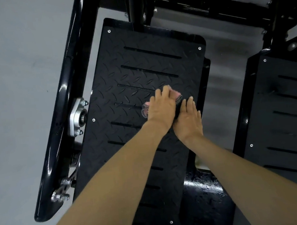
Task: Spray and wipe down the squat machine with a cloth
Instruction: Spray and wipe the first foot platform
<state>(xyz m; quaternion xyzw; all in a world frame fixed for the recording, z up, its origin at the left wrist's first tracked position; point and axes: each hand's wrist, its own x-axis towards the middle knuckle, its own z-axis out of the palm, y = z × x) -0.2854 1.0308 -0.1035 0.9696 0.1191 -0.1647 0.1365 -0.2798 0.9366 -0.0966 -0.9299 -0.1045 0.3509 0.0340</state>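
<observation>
The squat machine's left black footplate (130, 74), diamond-patterned with slots, fills the middle of the head view. A pink and grey cloth (177, 96) lies on it near its right side. My left hand (161, 105) presses flat on the cloth, fingers pointing up the plate. Beside it, my right hand (189, 119) lies flat with straight fingers, touching the cloth's right edge and the plate. Most of the cloth is hidden under my left hand. No spray bottle is in view.
A glossy black frame tube (61, 105) with a silver bearing block (77, 116) runs along the plate's left. A second footplate (278, 111) sits at the right. A crossbar (188, 3) spans the top. Grey floor (14, 70) surrounds the machine.
</observation>
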